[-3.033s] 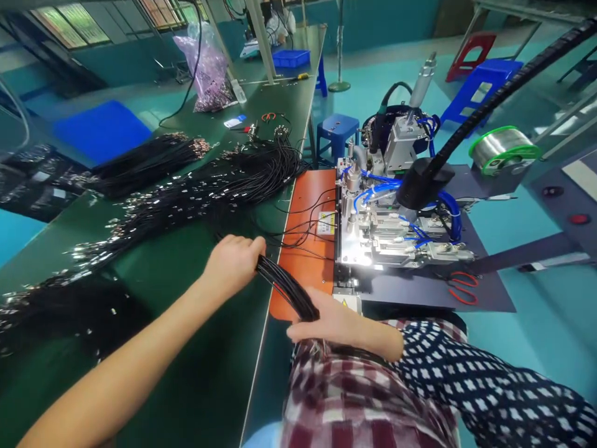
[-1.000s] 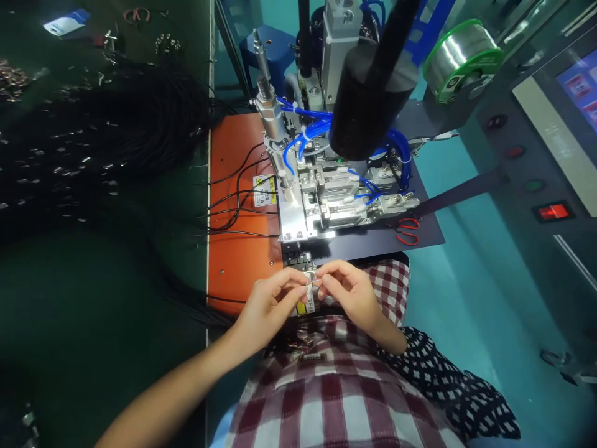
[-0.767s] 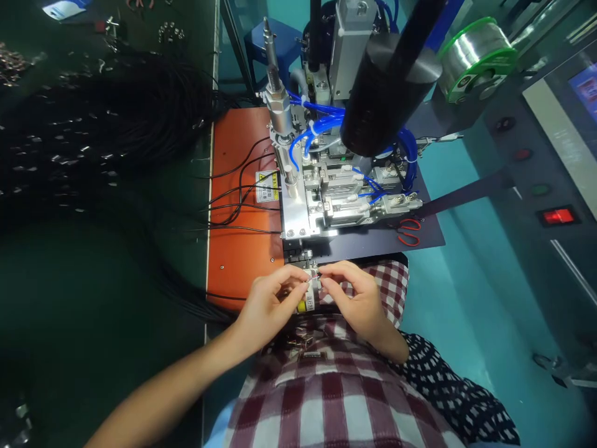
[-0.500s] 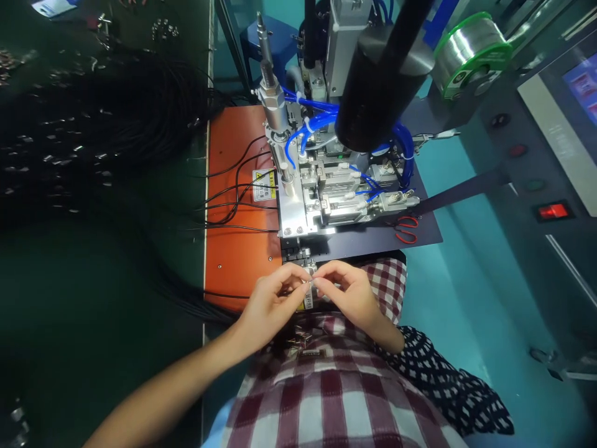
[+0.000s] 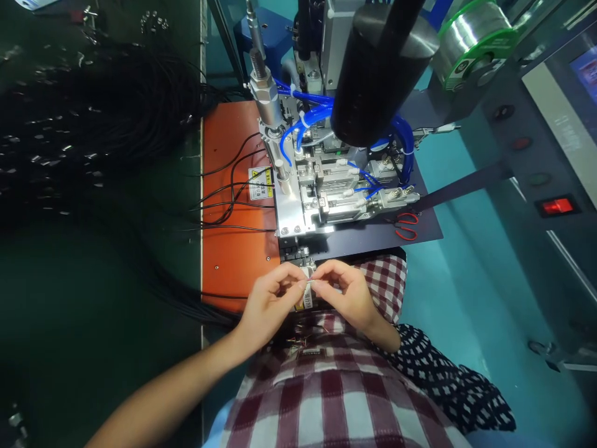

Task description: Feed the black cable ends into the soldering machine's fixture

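My left hand [image 5: 275, 298] and my right hand [image 5: 345, 291] meet fingertip to fingertip just above my lap. Both are closed in a pinch, and whatever tiny piece lies between the fingertips is too small to name. Right behind the fingers is the near end of a metal track [image 5: 304, 254] on the machine, with a white and yellow label [image 5: 306, 300] below. Several thin black cables [image 5: 233, 185] cross the orange plate [image 5: 233, 274] left of the machine. A few fine wire ends [image 5: 303, 341] lie on the checked apron under my hands.
The machine [image 5: 336, 180] with blue air tubes stands ahead, under a black cylinder [image 5: 377, 81]. Red-handled scissors [image 5: 407, 226] rest on its dark base. A solder wire spool [image 5: 476, 40] is at the back right. Bundled black cables [image 5: 135, 106] cover the left table.
My hands stay pinched together in nearly the same place, with only slight finger movement. The view has shifted a little.
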Motion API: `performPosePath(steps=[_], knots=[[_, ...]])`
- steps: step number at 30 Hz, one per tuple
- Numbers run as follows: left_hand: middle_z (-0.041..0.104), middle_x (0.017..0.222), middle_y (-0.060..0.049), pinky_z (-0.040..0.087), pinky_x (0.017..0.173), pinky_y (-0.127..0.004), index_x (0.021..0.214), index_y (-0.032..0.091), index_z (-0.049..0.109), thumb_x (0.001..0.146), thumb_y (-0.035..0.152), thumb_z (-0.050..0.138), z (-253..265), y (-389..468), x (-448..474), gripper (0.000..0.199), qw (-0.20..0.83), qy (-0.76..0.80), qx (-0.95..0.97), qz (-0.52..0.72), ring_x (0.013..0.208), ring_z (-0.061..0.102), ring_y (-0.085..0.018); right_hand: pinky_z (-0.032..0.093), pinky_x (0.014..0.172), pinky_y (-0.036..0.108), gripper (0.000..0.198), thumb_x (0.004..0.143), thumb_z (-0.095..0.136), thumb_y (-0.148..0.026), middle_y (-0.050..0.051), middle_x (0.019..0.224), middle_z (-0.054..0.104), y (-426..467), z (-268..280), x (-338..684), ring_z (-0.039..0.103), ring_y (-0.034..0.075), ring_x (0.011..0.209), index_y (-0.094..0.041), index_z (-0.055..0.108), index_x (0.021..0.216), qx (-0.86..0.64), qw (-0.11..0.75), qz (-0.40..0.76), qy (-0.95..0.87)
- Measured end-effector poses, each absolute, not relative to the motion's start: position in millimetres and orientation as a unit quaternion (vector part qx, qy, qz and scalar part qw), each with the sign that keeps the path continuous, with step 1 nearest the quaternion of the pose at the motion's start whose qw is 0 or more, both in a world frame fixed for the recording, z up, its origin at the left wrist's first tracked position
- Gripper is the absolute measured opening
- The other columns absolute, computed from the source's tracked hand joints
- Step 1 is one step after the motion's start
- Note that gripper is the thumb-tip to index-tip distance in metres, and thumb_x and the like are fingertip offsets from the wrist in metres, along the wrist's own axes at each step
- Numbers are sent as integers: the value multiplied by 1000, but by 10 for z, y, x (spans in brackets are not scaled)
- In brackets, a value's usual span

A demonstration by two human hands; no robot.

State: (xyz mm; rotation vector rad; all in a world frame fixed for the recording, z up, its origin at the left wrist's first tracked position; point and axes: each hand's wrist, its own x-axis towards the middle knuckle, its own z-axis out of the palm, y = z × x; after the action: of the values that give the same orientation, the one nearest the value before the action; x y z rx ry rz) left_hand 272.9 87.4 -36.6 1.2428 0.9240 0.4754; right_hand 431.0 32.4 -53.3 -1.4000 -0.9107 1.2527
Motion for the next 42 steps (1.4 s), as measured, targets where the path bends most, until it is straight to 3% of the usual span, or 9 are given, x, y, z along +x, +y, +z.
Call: performPosePath(steps=[5,11,16,21,25,28,36,39,42], knots=[[56,63,3,39,55,-20,82,17,56,92,32,56,-385,849,2729,18,704,418,531,220,58,50,-9,46,55,24,15,77,68,-26,-1,64,60,351,-551,4278,54,11,58,-17,60,68,-576,492,548,-355],[56,64,3,37,53,-20,86,18,55,93,32,55,-393,847,2716,16,712,420,518,220,56,49,-8,50,57,24,10,82,62,-26,1,73,64,379,-532,4358,58,12,63,-18,67,86,-569,500,550,-350],[57,65,3,40,58,-21,88,17,56,93,31,55,-405,856,2729,15,697,418,538,222,60,51,-9,48,56,25,11,85,60,-23,2,74,66,386,-503,4389,59,13,64,-18,69,84,-581,485,518,-400],[57,66,2,43,60,-22,90,16,57,93,33,55,-413,871,2724,17,679,426,557,218,61,53,-10,50,67,31,13,87,58,-19,5,82,70,300,-493,4375,63,17,73,-20,71,88,-594,475,361,-539],[59,71,1,45,62,-22,95,16,61,93,33,55,-400,873,2708,17,654,436,581,209,66,56,-11,45,66,33,21,86,59,-18,4,84,73,227,-530,4427,64,18,73,-24,72,102,-578,409,177,-684],[63,77,0,47,65,-22,97,17,63,92,31,56,-398,865,2708,16,625,446,605,212,70,59,-12,42,66,33,27,87,60,-21,4,85,73,198,-577,4487,64,18,74,-27,71,112,-574,360,114,-727],[63,74,-1,44,58,-21,97,16,62,92,32,57,-415,884,2709,17,649,448,568,236,66,59,-11,43,62,34,37,90,56,-19,5,93,76,84,-653,4402,65,18,71,-24,64,126,-564,319,141,-749],[63,73,0,43,56,-20,96,17,61,91,31,58,-410,886,2706,16,659,447,557,238,64,57,-10,46,65,34,31,89,57,-18,6,90,75,114,-622,4404,66,19,75,-23,68,117,-589,386,199,-682],[63,73,0,42,55,-20,95,17,61,90,32,59,-409,877,2709,16,654,455,558,232,63,57,-10,50,61,31,14,88,60,-24,5,81,72,227,-583,4435,64,17,69,-21,72,96,-624,472,363,-505]])
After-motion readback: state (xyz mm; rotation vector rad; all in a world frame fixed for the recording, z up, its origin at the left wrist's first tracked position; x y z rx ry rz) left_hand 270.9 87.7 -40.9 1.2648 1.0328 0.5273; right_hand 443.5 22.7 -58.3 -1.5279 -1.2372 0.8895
